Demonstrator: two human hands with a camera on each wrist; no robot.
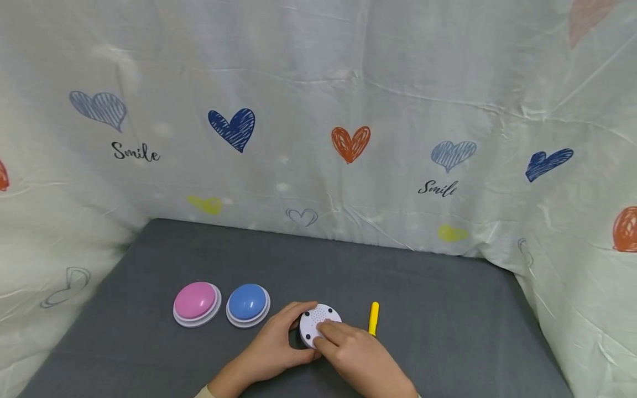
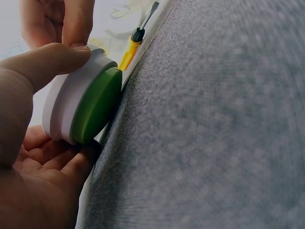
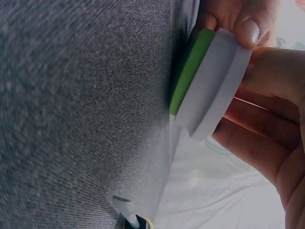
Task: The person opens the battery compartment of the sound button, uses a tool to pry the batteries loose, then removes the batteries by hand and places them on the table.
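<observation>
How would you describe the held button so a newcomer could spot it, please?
On the dark grey cloth tabletop, find the left hand and right hand together. Between them is a round white plastic button with a green dome. Unlike the round white pink-domed button and round white blue-domed button, its dome faces down.

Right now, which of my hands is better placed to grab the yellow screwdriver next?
Probably your right hand: the yellow screwdriver lies just beyond it, partly hidden behind it in the head view. Your left hand is farther away and grips the rim of the green-and-white button.
</observation>
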